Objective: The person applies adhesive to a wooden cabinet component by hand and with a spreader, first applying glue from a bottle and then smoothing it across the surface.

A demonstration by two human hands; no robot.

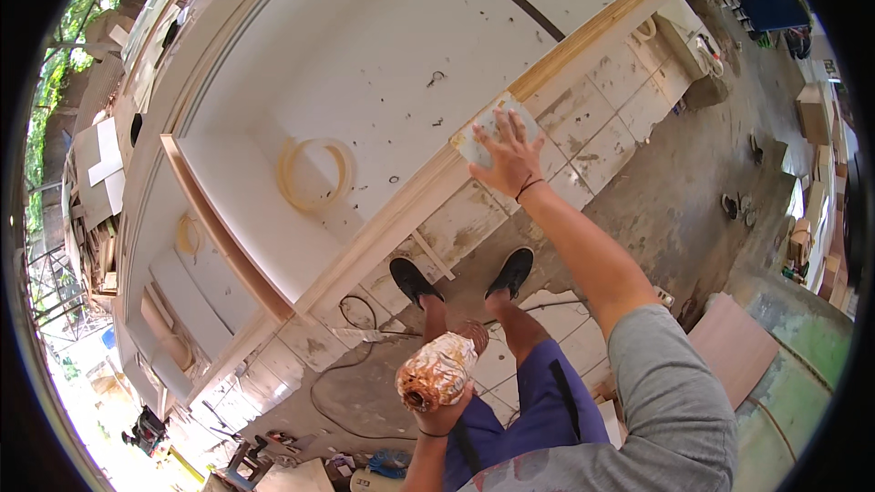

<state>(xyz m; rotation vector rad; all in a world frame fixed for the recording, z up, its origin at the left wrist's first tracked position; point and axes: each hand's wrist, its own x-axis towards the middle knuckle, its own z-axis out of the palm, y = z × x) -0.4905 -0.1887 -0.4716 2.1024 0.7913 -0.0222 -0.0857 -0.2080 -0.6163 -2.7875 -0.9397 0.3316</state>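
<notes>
Pale, thin sheet (471,148), centre of the frame, lying on the wooden rail (597,35) of the white cabinet carcass (392,46). Your right hand (507,157) rests flat upon it, fingers spread. The sheet is probably light and pliable, apt to slide; a flat palm or a grip at its free margin should suit it. Lower centre: your left hand (444,415) is wrapped around the base of a brown-stained bottle (437,369), its finger positions partly hidden. The bottle's crusted skin may feel tacky; hold it around the body. Left of centre: a coil of pale banding (288,180); upper right: a dark strip (527,9).
</notes>
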